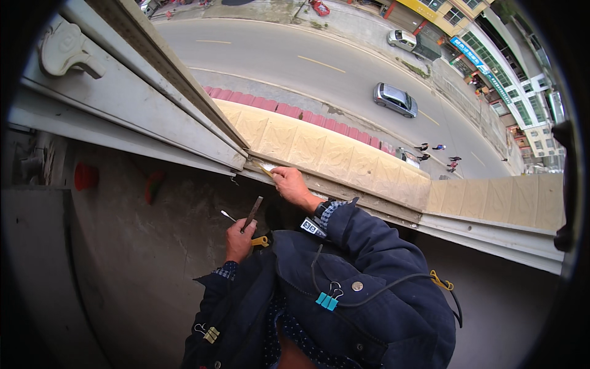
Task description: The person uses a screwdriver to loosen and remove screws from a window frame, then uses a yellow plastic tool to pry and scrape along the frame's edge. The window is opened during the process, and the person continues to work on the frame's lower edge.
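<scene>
Over there, the right hand [291, 184] pinches a thin yellowish strip [265, 170] at the grimy, grooved window track [369, 200]. The left hand [238, 240] grips a flat, square-ended, dull-brown bar [252, 212] beside a slender white-tipped stick [227, 215].

Left fingers [251, 227] hold 1 flat brown bar [254, 210] and 1 thin white-tipped stick [226, 214]; right fingers [280, 173] hold 1 slim yellow strip [265, 170]; below both sit 1 teal binder clip [327, 301], 1 pale-yellow binder clip [211, 334].

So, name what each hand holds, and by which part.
The right hand pinches a yellowish strip by its near end. The left hand grips a dark flat bar near its lower end, and a white-tipped rod, hold hidden.
</scene>
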### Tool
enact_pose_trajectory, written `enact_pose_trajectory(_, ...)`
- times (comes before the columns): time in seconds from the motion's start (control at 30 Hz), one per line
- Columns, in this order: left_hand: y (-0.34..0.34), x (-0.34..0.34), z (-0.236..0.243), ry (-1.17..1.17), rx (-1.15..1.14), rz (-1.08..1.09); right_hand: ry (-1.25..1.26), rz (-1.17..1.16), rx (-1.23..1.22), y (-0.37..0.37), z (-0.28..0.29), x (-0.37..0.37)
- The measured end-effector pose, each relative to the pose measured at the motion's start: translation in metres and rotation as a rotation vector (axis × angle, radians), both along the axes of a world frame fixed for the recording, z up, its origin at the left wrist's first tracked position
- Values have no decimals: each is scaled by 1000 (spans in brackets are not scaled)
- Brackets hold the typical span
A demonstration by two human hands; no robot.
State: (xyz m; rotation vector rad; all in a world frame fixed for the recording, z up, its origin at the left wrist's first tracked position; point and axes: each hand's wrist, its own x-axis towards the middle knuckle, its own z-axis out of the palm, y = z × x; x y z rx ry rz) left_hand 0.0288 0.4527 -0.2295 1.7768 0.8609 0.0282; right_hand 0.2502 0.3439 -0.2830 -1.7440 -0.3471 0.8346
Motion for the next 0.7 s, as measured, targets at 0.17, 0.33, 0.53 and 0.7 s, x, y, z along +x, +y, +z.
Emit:
enact_pose_trajectory(0.17, 0, 0, -2, 3, -2, -11, -29, 11, -19, -4, -2, -1)
enact_pose_trajectory(0.33, -1, 0, -3, -25, 23, -9, -60, 0, -33, -11, 4, -2)
enact_pose_trajectory(0.53, 0, -4, -16, -41, -39, 33, 3, -15, -34, -25, 19, 0)
enact_pose_trajectory(0.7, 8, -21, -28, -18, -117, 89, -254, 54, 21, -33, 28, -5)
